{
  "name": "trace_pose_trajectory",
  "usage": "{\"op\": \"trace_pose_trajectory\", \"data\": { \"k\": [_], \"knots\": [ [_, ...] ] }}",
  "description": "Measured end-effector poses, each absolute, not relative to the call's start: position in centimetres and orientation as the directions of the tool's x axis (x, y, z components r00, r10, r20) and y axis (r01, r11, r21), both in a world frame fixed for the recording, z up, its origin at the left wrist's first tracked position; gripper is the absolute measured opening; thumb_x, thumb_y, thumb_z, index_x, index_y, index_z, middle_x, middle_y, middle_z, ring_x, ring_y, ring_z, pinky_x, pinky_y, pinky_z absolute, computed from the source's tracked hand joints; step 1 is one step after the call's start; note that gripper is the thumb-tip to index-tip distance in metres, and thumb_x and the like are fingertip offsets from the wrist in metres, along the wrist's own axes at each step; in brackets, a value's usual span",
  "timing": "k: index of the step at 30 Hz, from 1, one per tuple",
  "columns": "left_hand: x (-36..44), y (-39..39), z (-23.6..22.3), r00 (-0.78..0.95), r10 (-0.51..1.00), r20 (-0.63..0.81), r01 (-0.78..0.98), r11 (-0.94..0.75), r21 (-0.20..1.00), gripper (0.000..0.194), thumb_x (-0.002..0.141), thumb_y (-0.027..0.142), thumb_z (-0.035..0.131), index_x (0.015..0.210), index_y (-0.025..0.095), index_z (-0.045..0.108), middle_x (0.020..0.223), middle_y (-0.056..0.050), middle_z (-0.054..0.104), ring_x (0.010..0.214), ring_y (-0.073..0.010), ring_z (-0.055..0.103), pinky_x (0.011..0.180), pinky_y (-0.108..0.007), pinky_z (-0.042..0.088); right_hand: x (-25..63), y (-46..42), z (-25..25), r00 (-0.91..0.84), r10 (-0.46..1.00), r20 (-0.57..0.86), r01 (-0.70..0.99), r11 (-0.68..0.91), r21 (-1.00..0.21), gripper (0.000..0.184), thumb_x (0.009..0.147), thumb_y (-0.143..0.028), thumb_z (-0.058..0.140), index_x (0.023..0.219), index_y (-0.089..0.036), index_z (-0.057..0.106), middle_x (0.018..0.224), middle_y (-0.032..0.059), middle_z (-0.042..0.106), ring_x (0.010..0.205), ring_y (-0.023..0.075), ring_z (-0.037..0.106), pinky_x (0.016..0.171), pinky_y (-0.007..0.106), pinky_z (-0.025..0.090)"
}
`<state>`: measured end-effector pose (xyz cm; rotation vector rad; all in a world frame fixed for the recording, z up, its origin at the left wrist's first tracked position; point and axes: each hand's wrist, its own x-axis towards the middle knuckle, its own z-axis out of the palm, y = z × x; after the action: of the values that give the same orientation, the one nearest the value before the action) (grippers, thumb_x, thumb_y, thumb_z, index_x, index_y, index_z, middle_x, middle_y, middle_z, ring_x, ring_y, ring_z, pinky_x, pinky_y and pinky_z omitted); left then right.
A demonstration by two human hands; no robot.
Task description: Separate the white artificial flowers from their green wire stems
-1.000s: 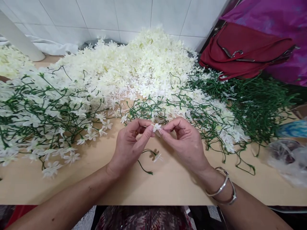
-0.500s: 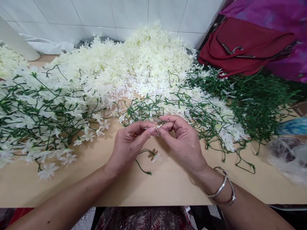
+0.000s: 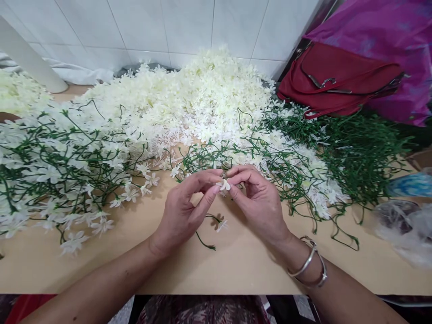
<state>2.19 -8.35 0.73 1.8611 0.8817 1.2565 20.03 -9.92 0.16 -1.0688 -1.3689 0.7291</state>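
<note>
Cream-white plastic, that is the small blossom [image 3: 224, 184] we pinch between the fingertips of our left hand [image 3: 185, 210] and right hand [image 3: 259, 203], both closed on it just above the tan tabletop [image 3: 236, 265]. A thin green stem [image 3: 206, 225] hangs from our left palm and trails down to the board, with another tiny flower at its tip. Behind our hands lies a heap of loose white blossoms [image 3: 202, 94]; finished flowered sprays [image 3: 60, 171] spread to the left, bare green stems [image 3: 364, 148] to the right, beside a red handbag [image 3: 337, 81]. In our judgement the grip is a slight one: the blossom is tiny and held only by the fingertips, so a small twist could pop it loose into the heap. The dangling stem could also snag on the nearby sprays and drag them along.
</note>
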Motion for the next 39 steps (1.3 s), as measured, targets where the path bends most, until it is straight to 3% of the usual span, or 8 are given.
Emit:
{"op": "trace_pose_trajectory", "data": {
  "k": [5,13,17,22,26,30,33,39],
  "knots": [
    [1.2,-8.3,1.6,0.197,0.814,0.546,0.253,-0.580,0.774,0.009,0.101,0.018,0.063,0.108,0.022,0.068,0.118,-0.008,0.072,0.111,-0.0199,0.069,0.086,-0.033,0.060,20.9,-9.8,0.9,0.201,0.904,0.377,0.101,0.364,-0.926,0.011,0.088,-0.018,0.075,0.084,-0.025,0.068,0.099,0.0052,0.076,0.101,0.0221,0.072,0.097,0.042,0.058],
    [-2.3,-10.0,3.4,0.774,0.524,0.354,0.200,-0.733,0.650,0.009,0.102,0.019,0.064,0.111,0.021,0.066,0.106,-0.004,0.074,0.097,-0.0155,0.071,0.084,-0.026,0.056,22.8,-9.8,1.4,0.218,0.885,0.412,0.198,0.373,-0.907,0.017,0.090,-0.016,0.077,0.103,-0.028,0.078,0.098,0.0008,0.078,0.091,0.0171,0.071,0.083,0.032,0.057],
    [-3.2,-11.0,1.7,0.880,0.386,0.276,0.228,-0.854,0.467,0.014,0.102,0.023,0.065,0.116,0.020,0.066,0.112,-0.005,0.074,0.102,-0.0215,0.068,0.090,-0.035,0.049,22.8,-10.1,2.1,0.124,0.868,0.481,0.182,0.456,-0.871,0.018,0.092,-0.014,0.076,0.099,-0.030,0.079,0.094,-0.0011,0.077,0.090,0.0158,0.070,0.083,0.030,0.055],
    [-2.2,-11.0,0.6,0.908,0.323,0.268,0.190,-0.886,0.424,0.016,0.107,0.014,0.052,0.100,0.017,0.065,0.103,-0.003,0.075,0.097,-0.0193,0.064,0.093,-0.037,0.042,23.1,-9.9,1.5,0.132,0.901,0.413,0.071,0.407,-0.911,0.008,0.091,-0.025,0.080,0.096,-0.031,0.079,0.093,-0.0010,0.077,0.090,0.0164,0.071,0.084,0.031,0.056],
    [-1.3,-10.9,1.5,0.882,0.416,0.221,0.182,-0.734,0.654,0.014,0.108,0.019,0.054,0.098,0.019,0.064,0.099,-0.003,0.074,0.096,-0.0180,0.065,0.098,-0.036,0.044,23.2,-9.5,0.5,0.107,0.958,0.266,-0.028,0.270,-0.962,0.011,0.086,-0.036,0.086,0.093,-0.030,0.079,0.088,-0.0011,0.076,0.079,0.0145,0.067,0.075,0.028,0.054],
    [-1.0,-10.0,2.6,0.772,0.631,0.078,0.087,-0.226,0.970,0.014,0.107,0.029,0.055,0.105,0.019,0.065,0.100,-0.005,0.072,0.096,-0.0167,0.068,0.089,-0.030,0.051,22.9,-9.5,0.3,0.038,0.993,0.113,-0.119,0.117,-0.986,0.020,0.081,-0.041,0.089,0.088,-0.027,0.078,0.079,-0.0012,0.072,0.073,0.0143,0.064,0.069,0.027,0.050],
    [-0.7,-8.8,2.2,0.676,0.736,0.043,0.005,-0.062,0.998,0.017,0.107,0.033,0.055,0.104,0.018,0.064,0.093,-0.004,0.069,0.089,-0.0155,0.067,0.082,-0.027,0.052,22.6,-9.7,0.6,-0.006,0.998,0.064,-0.145,0.063,-0.987,0.023,0.079,-0.042,0.091,0.083,-0.025,0.075,0.080,-0.0004,0.072,0.074,0.0149,0.064,0.069,0.028,0.049],
    [-0.2,-7.8,0.4,0.525,0.850,0.039,-0.011,-0.039,0.999,0.020,0.102,0.034,0.061,0.094,0.017,0.065,0.077,0.001,0.061,0.076,-0.0124,0.057,0.073,-0.024,0.046,22.0,-9.9,0.8,-0.161,0.987,0.015,-0.154,-0.011,-0.988,0.025,0.080,-0.043,0.090,0.079,-0.023,0.074,0.080,0.0015,0.074,0.075,0.0156,0.065,0.073,0.030,0.050]
  ]
}}
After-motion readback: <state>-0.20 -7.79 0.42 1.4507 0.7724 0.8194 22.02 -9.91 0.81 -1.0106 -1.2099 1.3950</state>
